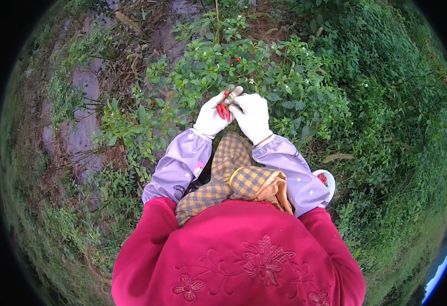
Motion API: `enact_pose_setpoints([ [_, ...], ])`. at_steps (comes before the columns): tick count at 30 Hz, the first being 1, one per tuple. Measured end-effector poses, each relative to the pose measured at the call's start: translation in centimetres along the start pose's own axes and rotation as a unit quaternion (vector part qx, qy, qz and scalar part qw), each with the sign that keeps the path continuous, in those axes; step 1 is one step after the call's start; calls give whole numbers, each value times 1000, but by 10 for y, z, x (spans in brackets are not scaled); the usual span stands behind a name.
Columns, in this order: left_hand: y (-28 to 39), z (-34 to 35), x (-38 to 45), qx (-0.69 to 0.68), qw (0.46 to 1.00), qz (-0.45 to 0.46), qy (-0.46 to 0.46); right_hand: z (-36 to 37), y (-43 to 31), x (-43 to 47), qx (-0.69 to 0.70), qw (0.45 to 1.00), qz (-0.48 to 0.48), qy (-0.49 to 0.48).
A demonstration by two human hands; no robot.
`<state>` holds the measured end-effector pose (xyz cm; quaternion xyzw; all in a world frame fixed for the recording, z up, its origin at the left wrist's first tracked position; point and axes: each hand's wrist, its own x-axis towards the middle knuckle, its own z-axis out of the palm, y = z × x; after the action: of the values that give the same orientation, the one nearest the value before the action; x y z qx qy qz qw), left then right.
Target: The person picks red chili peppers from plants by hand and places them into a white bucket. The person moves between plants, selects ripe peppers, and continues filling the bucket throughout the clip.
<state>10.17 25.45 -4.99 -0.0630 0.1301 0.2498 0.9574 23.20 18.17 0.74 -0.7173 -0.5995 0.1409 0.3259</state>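
Note:
Several small red chili peppers (223, 111) lie in my left hand (212, 116), which wears a white work glove with soiled fingertips. Close against it from the right is my right hand (253, 114), gloved the same way, its thumb and fingers at the peppers; whether it grips one is hard to tell. Both hands are in front of a leafy chili plant (223, 65) with white flowers and a few red fruits. Purple printed sleeve covers reach up both forearms.
A white container (327, 181) with red peppers stands beside my right forearm. Dense green plants (391, 95) grow on the right. Strips of plastic ground film (87, 111), dry weeds and stems lie to the left. A checked cloth (223, 168) covers my lap.

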Motion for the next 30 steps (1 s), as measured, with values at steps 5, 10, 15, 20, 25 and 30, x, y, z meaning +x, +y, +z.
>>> enact_pose_setpoints([
  [5,0,6,-2,-32,999,-18,1,-12,5,-2,-4,992,90,85],
  [10,3,-3,-8,-29,999,-26,12,-20,0,9,-59,993,-7,101],
  [15,-1,-13,-4,-75,997,-30,1,10,13,9,-37,998,-18,47],
  [20,0,-5,-10,-35,999,-17,9,31,50,14,77,976,201,45],
  [25,6,-4,-11,16,1000,-15,19,42,89,59,459,804,372,-69],
  [30,-6,7,-6,124,991,-30,35,81,129,98,388,836,388,-16],
])
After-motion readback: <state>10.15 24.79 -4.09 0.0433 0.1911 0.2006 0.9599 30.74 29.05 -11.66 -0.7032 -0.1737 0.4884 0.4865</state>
